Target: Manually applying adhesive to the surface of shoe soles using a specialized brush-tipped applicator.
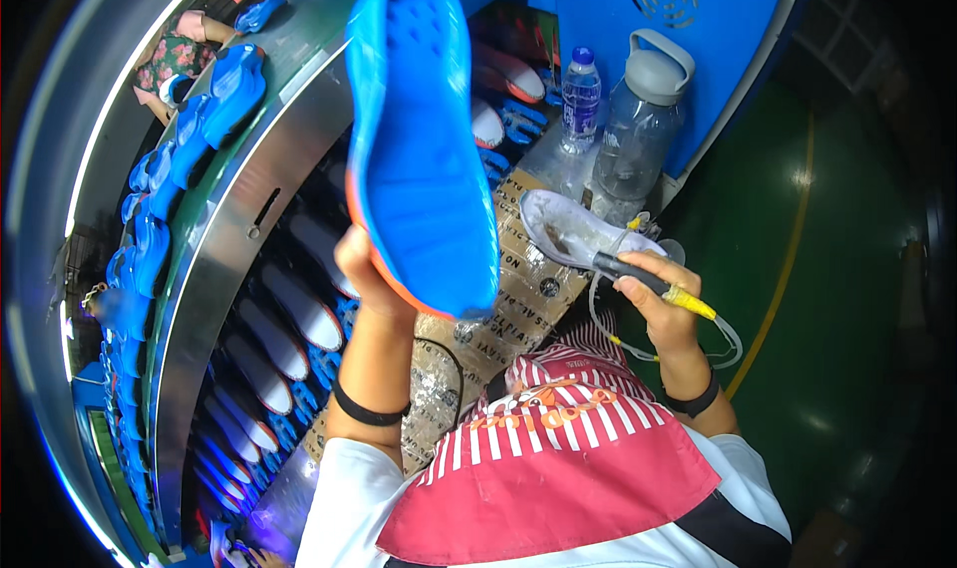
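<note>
Dark green glossy floor (847,299) at right, crossed by a thin curved yellow line (788,259). Blue metal cabinet with round vent grille (688,40) upper centre. Long curved grey steel conveyor frame (214,259) at left, lit by a white strip light (100,140). Elsewhere dim.

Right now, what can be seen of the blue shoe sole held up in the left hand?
The shoe sole is bright blue, looks like moulded foam or rubber, and has a thin orange edge along its lower left rim. Its face is mostly smooth, with a patch of small dimples near the upper end. It stands nearly upright, tilted slightly, raised above the curved conveyor. The left hand grips it from below at its lower end; nothing else touches it. The right hand holds a brush off to the side, apart from it.
</note>
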The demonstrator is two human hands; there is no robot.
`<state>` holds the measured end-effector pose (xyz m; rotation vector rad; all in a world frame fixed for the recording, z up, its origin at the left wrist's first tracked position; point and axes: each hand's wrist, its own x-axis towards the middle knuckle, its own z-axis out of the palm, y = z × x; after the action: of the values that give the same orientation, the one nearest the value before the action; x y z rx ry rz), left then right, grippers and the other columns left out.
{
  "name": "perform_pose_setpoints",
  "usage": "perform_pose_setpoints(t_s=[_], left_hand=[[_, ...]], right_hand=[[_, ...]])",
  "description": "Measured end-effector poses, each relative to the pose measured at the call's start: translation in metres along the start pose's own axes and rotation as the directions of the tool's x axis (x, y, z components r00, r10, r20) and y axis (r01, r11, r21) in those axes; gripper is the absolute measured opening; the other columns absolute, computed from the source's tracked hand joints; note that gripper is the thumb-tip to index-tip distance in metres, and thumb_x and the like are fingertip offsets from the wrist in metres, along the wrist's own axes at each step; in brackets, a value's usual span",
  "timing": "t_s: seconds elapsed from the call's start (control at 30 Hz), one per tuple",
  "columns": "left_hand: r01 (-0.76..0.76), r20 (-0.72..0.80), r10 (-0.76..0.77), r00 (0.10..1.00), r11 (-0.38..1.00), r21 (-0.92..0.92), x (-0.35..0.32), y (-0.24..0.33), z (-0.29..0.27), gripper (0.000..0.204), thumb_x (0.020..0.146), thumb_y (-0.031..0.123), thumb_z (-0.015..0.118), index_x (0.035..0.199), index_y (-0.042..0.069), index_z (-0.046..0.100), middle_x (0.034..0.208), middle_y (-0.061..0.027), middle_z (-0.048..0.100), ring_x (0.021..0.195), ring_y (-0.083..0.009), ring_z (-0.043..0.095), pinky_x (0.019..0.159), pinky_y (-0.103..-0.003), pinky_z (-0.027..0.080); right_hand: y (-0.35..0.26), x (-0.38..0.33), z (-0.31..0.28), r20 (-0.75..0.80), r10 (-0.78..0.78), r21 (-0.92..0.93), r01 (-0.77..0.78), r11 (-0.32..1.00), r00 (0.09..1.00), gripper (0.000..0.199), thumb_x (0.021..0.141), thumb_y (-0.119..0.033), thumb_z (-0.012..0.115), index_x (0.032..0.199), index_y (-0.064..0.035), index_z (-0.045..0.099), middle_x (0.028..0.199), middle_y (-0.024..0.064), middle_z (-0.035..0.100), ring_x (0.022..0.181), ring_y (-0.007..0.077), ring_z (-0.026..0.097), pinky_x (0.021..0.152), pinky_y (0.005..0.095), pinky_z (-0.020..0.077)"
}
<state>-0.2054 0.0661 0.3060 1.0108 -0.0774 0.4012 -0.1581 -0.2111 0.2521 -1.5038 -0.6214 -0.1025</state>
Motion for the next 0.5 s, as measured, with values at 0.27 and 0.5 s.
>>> perform_pose_setpoints(t_s=[0.27, 0.5], left_hand=[[-0.140, -0.198, 0.085, 0.977, 0.948, -0.284, 0.166, 0.102, 0.008, 0.079, 0.093, 0.058, 0.027, 0.142, 0.000, 0.003, 0.147, -0.0298, 0.005, 0.137, -0.0442, 0.009, 0.108, -0.061, 0.016], [0.044, -0.303, -0.083, 0.949, 0.990, -0.135, 0.151, 0.101, 0.013, 0.077, 0.095, 0.048, 0.038, 0.145, 0.004, -0.001, 0.140, -0.0340, 0.026, 0.124, -0.0455, 0.041, 0.101, -0.053, 0.037]], right_hand=[[0.005, -0.011, 0.007, 0.063, 0.257, 0.128, -0.263, 0.956, 0.964, 0.021, 0.080, -0.006, 0.068, 0.098, 0.0033, 0.066, 0.083, 0.0067, 0.068, 0.074, 0.0098, 0.061, 0.071, 0.0224, 0.0479], [0.021, -0.019, -0.004, 0.030, 0.360, 0.165, -0.360, 0.918, 0.933, 0.023, 0.079, -0.004, 0.067, 0.100, 0.0045, 0.066, 0.082, 0.0063, 0.068, 0.073, 0.0085, 0.060, 0.070, 0.0206, 0.0479]])
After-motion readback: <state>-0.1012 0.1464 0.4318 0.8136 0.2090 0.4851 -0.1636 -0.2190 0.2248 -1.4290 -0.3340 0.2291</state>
